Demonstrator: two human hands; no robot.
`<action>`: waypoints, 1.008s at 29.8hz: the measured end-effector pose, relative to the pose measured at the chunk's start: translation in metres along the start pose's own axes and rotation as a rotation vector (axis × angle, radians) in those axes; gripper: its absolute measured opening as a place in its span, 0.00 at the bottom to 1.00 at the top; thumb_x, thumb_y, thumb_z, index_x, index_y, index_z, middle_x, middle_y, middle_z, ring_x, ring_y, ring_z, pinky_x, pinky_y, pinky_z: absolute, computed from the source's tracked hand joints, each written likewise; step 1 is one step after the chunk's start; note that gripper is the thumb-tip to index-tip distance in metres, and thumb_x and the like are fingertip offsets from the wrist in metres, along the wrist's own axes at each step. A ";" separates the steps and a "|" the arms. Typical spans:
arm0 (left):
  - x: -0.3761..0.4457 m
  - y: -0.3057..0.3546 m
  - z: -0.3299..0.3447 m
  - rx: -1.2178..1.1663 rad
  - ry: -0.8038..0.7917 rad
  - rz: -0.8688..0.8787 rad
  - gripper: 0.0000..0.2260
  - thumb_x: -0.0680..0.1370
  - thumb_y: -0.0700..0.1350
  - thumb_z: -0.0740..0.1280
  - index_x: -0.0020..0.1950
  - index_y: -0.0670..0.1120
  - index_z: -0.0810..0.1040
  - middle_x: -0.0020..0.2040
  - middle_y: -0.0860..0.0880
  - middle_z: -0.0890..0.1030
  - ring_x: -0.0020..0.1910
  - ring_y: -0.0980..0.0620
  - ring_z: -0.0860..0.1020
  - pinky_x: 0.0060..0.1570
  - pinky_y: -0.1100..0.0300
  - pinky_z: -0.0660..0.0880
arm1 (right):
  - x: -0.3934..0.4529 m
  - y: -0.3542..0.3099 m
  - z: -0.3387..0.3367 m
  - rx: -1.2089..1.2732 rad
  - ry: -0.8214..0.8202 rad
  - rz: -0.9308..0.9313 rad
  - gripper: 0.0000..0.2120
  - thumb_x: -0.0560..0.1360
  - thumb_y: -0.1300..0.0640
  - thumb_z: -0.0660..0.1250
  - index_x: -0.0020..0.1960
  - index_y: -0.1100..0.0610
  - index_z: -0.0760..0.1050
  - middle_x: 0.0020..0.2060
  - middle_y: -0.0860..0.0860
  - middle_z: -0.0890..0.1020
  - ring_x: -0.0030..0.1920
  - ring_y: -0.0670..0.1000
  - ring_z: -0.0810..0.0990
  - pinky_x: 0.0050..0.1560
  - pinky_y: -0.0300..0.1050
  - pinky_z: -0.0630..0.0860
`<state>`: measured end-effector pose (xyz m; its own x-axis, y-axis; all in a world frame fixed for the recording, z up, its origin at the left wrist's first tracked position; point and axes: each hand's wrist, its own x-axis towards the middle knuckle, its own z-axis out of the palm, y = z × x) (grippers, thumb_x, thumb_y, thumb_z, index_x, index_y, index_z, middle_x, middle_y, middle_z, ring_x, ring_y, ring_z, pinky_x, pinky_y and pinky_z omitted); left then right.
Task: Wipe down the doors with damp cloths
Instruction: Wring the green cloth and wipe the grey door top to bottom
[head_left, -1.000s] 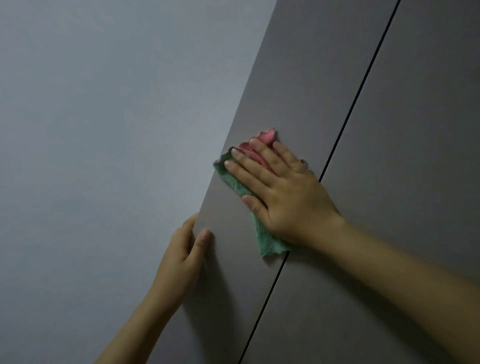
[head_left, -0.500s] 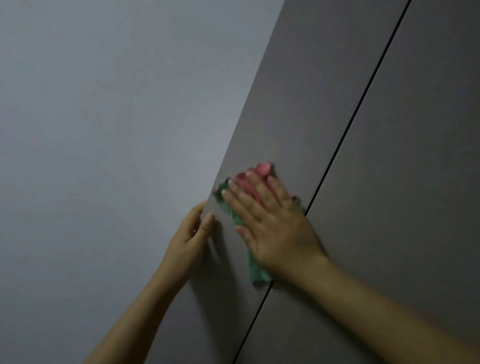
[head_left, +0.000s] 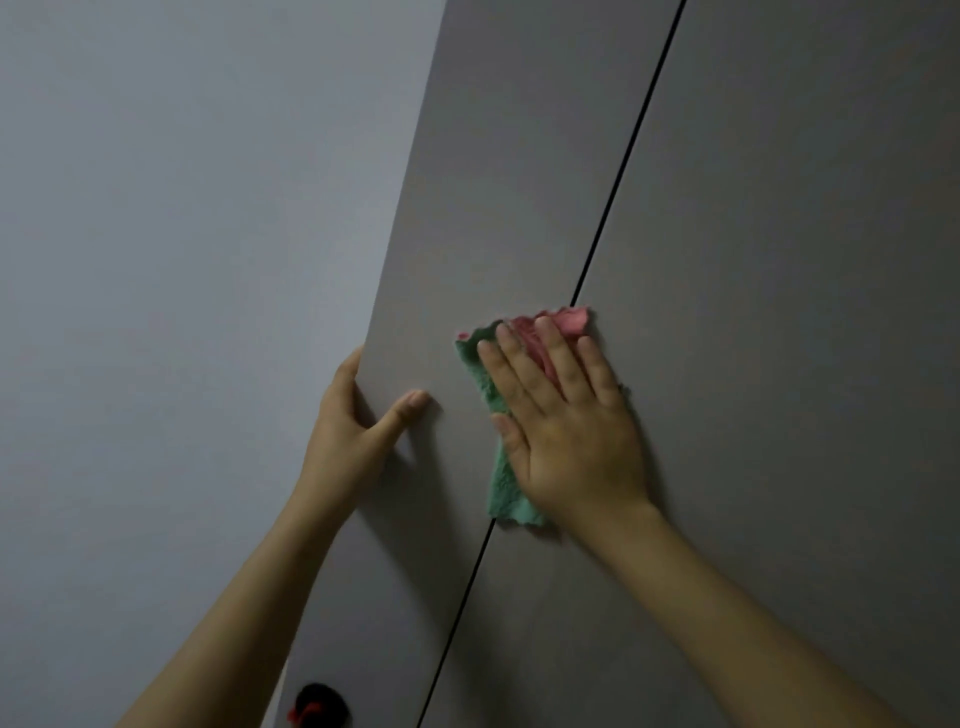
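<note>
Head view: the right hand (head_left: 566, 421) lies flat with straight fingers, pressing the cloth (head_left: 501, 470), green with a pink fold, against the grey doors; its grip is released, not clenched. The cloth sits right over the dark seam (head_left: 618, 176) between the 2 doors, its long axis running up and down, roughly along that seam. The left hand (head_left: 353, 415) grips the free edge of the left door (head_left: 498, 156), thumb on the face, fingers hidden behind. The right hand is the nearer one to the unwiped right door (head_left: 805, 260), which lies to its right. A dark object with red (head_left: 317, 706) shows at the bottom edge.
</note>
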<state>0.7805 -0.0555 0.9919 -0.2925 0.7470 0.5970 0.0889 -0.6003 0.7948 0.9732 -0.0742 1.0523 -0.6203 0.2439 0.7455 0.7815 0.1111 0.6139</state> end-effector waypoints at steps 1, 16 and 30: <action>-0.001 -0.001 0.001 0.009 0.015 0.001 0.31 0.67 0.58 0.69 0.68 0.54 0.67 0.62 0.54 0.74 0.53 0.72 0.73 0.49 0.78 0.69 | -0.006 0.010 -0.003 -0.004 0.018 0.052 0.25 0.80 0.49 0.56 0.75 0.54 0.61 0.74 0.50 0.61 0.75 0.55 0.57 0.74 0.55 0.52; -0.034 0.038 0.065 0.509 0.057 0.471 0.25 0.80 0.46 0.60 0.76 0.48 0.58 0.75 0.50 0.49 0.76 0.51 0.47 0.73 0.49 0.43 | -0.086 0.054 -0.010 -0.068 0.060 0.269 0.25 0.80 0.51 0.54 0.75 0.54 0.58 0.73 0.52 0.61 0.73 0.59 0.58 0.74 0.56 0.49; -0.052 0.054 0.118 0.568 0.047 0.524 0.26 0.79 0.54 0.61 0.75 0.47 0.63 0.77 0.42 0.56 0.76 0.43 0.51 0.74 0.45 0.45 | -0.112 0.088 -0.024 -0.175 0.076 0.603 0.25 0.81 0.50 0.49 0.75 0.60 0.55 0.74 0.57 0.59 0.74 0.62 0.58 0.73 0.59 0.52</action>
<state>0.9129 -0.0932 1.0170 -0.1170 0.3853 0.9153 0.6979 -0.6238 0.3519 1.1101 -0.1146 1.0290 -0.0821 0.1442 0.9861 0.9767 -0.1852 0.1084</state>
